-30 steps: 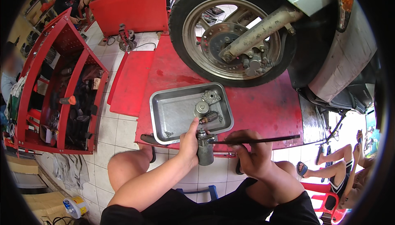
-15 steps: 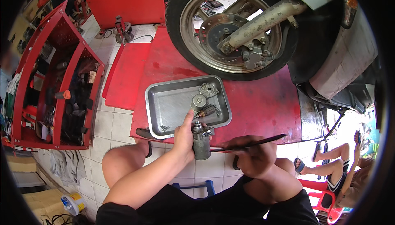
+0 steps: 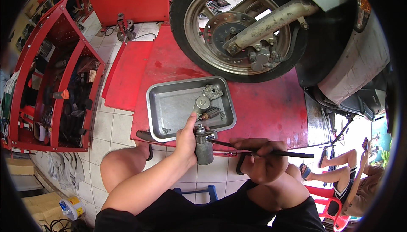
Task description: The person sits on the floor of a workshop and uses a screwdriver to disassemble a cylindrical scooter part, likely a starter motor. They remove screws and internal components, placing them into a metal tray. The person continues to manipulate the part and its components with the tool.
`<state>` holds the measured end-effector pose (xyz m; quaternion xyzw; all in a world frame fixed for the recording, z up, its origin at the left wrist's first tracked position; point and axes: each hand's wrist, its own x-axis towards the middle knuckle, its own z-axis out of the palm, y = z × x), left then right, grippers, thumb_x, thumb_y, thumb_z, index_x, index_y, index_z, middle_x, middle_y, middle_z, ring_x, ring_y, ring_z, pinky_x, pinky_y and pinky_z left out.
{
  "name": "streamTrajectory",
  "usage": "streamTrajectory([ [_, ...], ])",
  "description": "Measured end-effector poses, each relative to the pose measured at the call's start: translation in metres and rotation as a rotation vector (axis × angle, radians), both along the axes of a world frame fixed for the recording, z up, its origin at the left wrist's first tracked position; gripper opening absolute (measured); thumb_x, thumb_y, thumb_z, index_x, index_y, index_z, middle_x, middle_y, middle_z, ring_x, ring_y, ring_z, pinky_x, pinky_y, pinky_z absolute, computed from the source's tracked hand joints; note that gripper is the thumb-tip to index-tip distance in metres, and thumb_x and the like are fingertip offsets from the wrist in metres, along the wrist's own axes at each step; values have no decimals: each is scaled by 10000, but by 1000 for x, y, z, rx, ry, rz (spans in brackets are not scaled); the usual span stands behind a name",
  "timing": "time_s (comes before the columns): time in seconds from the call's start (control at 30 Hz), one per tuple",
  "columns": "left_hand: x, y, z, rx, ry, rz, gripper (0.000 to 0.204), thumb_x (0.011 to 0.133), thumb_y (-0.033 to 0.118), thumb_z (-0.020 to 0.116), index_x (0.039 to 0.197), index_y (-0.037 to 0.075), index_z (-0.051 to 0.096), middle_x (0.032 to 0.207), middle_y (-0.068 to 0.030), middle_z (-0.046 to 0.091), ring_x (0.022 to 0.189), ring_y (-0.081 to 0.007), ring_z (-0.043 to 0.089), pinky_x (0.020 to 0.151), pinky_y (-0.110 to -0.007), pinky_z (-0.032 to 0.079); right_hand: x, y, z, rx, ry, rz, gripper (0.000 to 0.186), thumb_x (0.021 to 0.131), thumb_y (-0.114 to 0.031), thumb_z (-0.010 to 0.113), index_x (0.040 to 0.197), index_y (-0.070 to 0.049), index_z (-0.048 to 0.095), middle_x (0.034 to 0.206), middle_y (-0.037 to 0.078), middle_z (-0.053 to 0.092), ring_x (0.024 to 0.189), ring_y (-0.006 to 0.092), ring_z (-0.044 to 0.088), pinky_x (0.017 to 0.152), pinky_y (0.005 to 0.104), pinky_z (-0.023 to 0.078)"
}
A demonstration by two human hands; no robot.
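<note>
A grey metal cylinder (image 3: pixel 204 153) is gripped by the left hand (image 3: pixel 185 147) at the near edge of the red platform (image 3: pixel 267 113). A slim black rod (image 3: pixel 296 154) is clasped by the right hand (image 3: pixel 267 165), its tip at the cylinder's upper end; contact cannot be confirmed.

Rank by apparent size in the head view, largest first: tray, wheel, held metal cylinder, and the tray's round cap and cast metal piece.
1. Wheel
2. Tray
3. Held metal cylinder
4. Round cap and cast metal piece: too alike in size to rank
</note>
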<state>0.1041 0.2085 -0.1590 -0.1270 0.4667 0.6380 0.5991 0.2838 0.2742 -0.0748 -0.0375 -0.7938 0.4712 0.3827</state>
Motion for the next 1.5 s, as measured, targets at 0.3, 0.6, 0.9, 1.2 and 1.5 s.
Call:
streamTrajectory([
  [0.3,0,0,-1,3,-9,-14,579,923,576,635,877,-1,629,756,-113,655,647,-260,678,590,-391,554,1,-1,-3,-28,7,65,237,941,113,386,1138,-15,353,1030,349,654,1010,468,690,875,550,579],
  [0.6,0,0,-6,-10,5,-34,613,888,630,634,830,20,630,732,-136,657,611,-284,660,595,-404,555,0,1,-4,13,21,76,245,927,111,428,1132,-7,362,1023,335,654,979,463,701,840,546,592],
  [0.9,-2,-1,-5,1,-23,-9,553,933,544,646,927,-9,638,788,-100,665,646,-217,671,563,-379,553,1,1,-2,20,-8,51,252,910,125,436,1118,0,366,1017,345,652,988,478,694,848,559,581],
  [1.2,-1,-1,-10,-18,60,-36,600,899,629,619,852,31,637,741,-120,664,624,-273,667,591,-409,539,15,-1,3,46,-167,-9,273,899,117,508,1138,11,427,1036,324,670,988,425,711,829,493,591],
  [1.5,1,-2,-2,-11,10,-47,560,928,576,619,890,17,634,772,-102,665,636,-235,666,581,-389,554,-8,-10,9,5,-93,-243,240,872,63,658,1095,38,574,1010,229,725,922,311,748,745,352,600],
])
